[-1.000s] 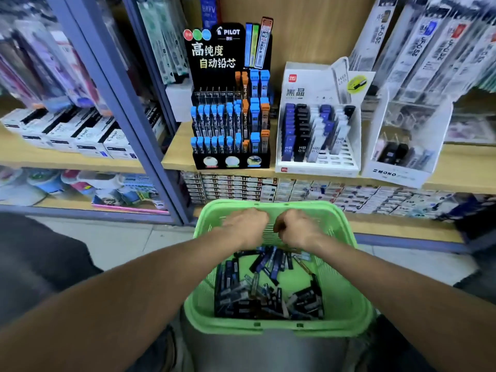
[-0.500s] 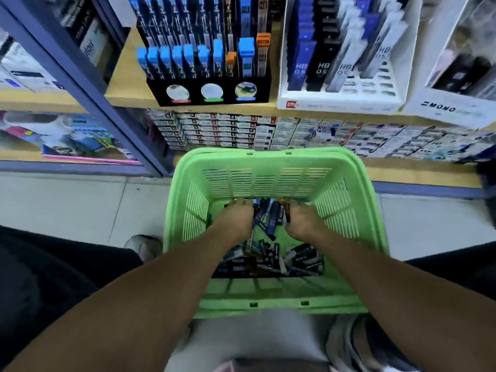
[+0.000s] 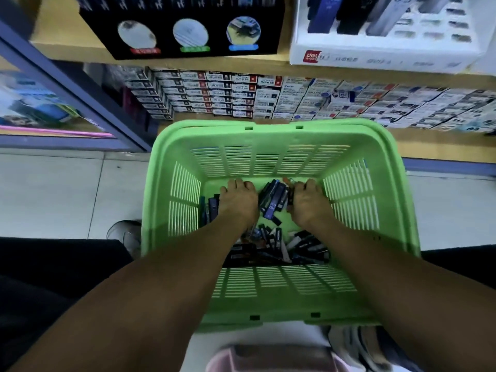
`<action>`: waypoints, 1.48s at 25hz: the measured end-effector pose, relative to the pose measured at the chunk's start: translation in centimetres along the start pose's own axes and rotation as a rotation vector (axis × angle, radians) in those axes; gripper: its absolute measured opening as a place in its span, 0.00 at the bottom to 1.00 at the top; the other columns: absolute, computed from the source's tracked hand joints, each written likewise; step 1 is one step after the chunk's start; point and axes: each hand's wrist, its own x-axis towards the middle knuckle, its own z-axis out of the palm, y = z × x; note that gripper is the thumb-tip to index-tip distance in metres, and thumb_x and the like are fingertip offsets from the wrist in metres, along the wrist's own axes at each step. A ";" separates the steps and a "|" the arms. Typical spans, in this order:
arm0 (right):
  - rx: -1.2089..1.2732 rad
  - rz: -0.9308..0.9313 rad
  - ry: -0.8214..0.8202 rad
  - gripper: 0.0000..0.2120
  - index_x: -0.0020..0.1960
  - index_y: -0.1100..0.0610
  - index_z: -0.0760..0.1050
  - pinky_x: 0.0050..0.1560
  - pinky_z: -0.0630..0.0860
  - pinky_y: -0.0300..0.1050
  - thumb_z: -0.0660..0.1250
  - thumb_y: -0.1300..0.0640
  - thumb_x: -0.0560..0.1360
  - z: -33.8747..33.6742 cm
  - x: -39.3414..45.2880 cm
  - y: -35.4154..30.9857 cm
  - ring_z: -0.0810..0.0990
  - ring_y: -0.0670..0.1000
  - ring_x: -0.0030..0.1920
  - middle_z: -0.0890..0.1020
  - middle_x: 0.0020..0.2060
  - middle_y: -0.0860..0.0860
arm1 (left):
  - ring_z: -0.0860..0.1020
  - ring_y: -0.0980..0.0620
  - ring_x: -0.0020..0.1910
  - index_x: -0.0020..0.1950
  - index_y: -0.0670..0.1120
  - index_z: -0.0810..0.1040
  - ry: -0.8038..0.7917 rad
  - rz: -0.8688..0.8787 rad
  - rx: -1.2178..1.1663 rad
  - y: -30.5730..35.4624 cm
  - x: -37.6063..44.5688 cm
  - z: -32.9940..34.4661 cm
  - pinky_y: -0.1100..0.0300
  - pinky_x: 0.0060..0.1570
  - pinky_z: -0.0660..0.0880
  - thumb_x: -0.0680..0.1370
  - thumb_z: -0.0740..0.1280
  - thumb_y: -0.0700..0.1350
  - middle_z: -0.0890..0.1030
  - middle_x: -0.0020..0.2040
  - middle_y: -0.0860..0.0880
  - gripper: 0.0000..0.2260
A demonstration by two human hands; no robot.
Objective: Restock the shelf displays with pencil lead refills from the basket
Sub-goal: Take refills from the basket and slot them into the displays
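A green plastic basket stands on the floor below me, its bottom strewn with several dark and blue pencil lead refills. Both my hands are down inside it. My left hand points its fingers down into the pile at the far wall; its thumb is hidden. My right hand curls its fingers against a bunch of refills that stands up between the two hands. On the shelf above sit the black display and the white display, both cut off by the top edge.
Under the wooden shelf board, stacked small boxes fill the lower shelf right behind the basket. A blue shelf upright slants down at the left. Grey floor tiles lie left and right. A shoe shows beside the basket.
My view has tipped down and closer to the basket. Both hands went from above the far rim down into the refills and now gather a bunch between them.
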 end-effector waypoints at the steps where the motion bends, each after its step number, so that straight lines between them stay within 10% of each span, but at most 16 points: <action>1: 0.043 0.023 -0.015 0.26 0.69 0.64 0.65 0.63 0.71 0.54 0.69 0.54 0.77 0.1 0.1 -0.3 0.69 0.61 0.64 0.69 0.64 0.62 | 0.67 0.38 0.66 0.71 0.37 0.65 -0.002 -0.037 -0.025 0.0 0.1 0.2 0.44 0.64 0.67 0.78 0.68 0.53 0.68 0.67 0.37 0.29; 8: 0.555 0.370 -0.093 0.25 0.68 0.59 0.66 0.49 0.75 0.49 0.71 0.57 0.75 0.0 0.7 -2.8 0.76 0.63 0.58 0.70 0.62 0.60 | 0.73 0.39 0.62 0.68 0.37 0.67 -0.044 -0.060 -0.472 0.9 1.1 -0.3 0.50 0.58 0.73 0.76 0.71 0.47 0.71 0.63 0.37 0.26; 16: 0.960 0.483 -0.061 0.06 0.44 0.65 0.79 0.34 0.72 0.46 0.64 0.64 0.75 0.6 0.9 -4.4 0.81 0.60 0.41 0.82 0.40 0.59 | 0.80 0.41 0.49 0.49 0.40 0.77 -0.058 -0.293 -0.881 2.9 2.0 -0.5 0.57 0.39 0.72 0.78 0.68 0.55 0.79 0.45 0.42 0.18; 21: 1.281 0.472 -0.144 0.10 0.47 0.65 0.82 0.48 0.82 0.64 0.63 0.70 0.73 1.8 0.8 -4.1 0.85 0.63 0.45 0.85 0.42 0.63 | 0.81 0.44 0.48 0.52 0.40 0.80 -0.151 -0.371 -1.047 3.8 3.1 -0.2 0.58 0.38 0.75 0.72 0.73 0.61 0.82 0.49 0.42 0.24; 30: 1.755 0.373 -0.386 0.13 0.60 0.62 0.80 0.58 0.80 0.48 0.62 0.71 0.79 0.0 -1.8 -2.6 0.84 0.55 0.55 0.86 0.54 0.56 | 0.84 0.43 0.49 0.57 0.41 0.79 -0.105 -0.409 -1.755 2.9 1.0 0.8 0.50 0.48 0.83 0.71 0.79 0.44 0.85 0.50 0.41 0.17; 37: 1.603 0.210 -0.350 0.12 0.56 0.61 0.81 0.51 0.81 0.47 0.66 0.72 0.76 -5.2 -3.3 -1.6 0.86 0.55 0.48 0.86 0.50 0.59 | 0.84 0.45 0.43 0.50 0.38 0.81 -0.173 -0.210 -1.765 0.4 -2.3 -4.2 0.55 0.44 0.82 0.70 0.78 0.36 0.86 0.46 0.40 0.11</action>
